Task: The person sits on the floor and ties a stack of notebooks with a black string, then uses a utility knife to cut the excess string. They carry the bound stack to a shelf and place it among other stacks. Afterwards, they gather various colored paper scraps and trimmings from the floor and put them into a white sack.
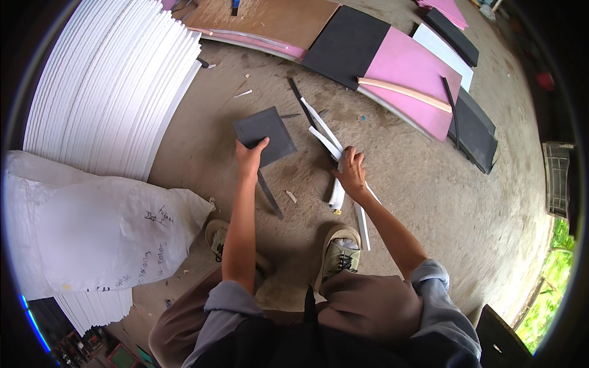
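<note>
Left hand (pixel 250 157) closed on near corner of dark grey foam square (pixel 265 136), thumb on top; square lifted off concrete floor (pixel 429 196), rotated diamond-wise, free corner toward 12 o'clock. Right hand (pixel 351 175) curled over bundle of white foam strips (pixel 325 144); grip seems closed, fingers partly hidden. Strips' long axis runs 11 to 5 o'clock, far ends toward pink sheet (pixel 411 73). Thin dark strip (pixel 269 194) below left hand, same slant. White sheet stack (pixel 104 80) at 10 o'clock; white sack (pixel 92 227) at 8 o'clock.

Foam square (pixel 265 135) lies left of the strips (pixel 328 142).
</note>
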The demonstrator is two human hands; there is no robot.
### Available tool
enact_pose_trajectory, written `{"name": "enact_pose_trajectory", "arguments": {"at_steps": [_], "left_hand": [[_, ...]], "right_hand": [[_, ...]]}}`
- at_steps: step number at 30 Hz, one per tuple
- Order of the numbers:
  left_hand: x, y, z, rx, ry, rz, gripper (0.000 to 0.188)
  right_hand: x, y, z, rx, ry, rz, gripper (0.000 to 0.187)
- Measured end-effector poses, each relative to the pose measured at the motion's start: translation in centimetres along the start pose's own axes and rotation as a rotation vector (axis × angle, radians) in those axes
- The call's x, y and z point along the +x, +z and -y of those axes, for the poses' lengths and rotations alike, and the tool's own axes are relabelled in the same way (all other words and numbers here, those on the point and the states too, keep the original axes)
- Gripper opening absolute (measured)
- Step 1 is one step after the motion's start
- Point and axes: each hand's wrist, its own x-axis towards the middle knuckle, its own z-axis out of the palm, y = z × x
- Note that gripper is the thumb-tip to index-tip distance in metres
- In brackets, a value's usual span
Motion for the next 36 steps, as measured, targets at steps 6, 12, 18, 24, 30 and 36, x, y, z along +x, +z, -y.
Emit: {"name": "enact_pose_trajectory", "arguments": {"at_steps": [6,12,18,24,30,36], "left_hand": [[-0.3,-1.1,0.4,-0.161,-0.118,-0.134,0.059],[0.0,-0.5,1.0,-0.279,0.092,-0.327,0.057],[-0.5,-1.1,0.5,-0.202,0.049,-0.306,0.054],[-0.1,-1.0,1.6,-0.225,0.03,-0.286,0.057],[-0.1,-0.6,1.9,-0.168,0.038,-0.292,0.056],[-0.7,-0.1,1.2,-0.233,0.085,-0.258,0.056]], "right_hand": [[1.7,-4.7,2.0,0.058,-0.22,-0.152,0.069],[9.8,-4.1,8.8,-0.066,-0.167,-0.005,0.065],[11.1,0.1,9.5,-0.117,-0.107,-0.099,0.054],[10.9,0.6,10.5,-0.309,-0.125,-0.07,0.047],[11.6,2.2,10.1,-0.456,-0.15,-0.108,0.044],[11.2,0.9,10.1,-0.43,-0.196,-0.057,0.044]]}}
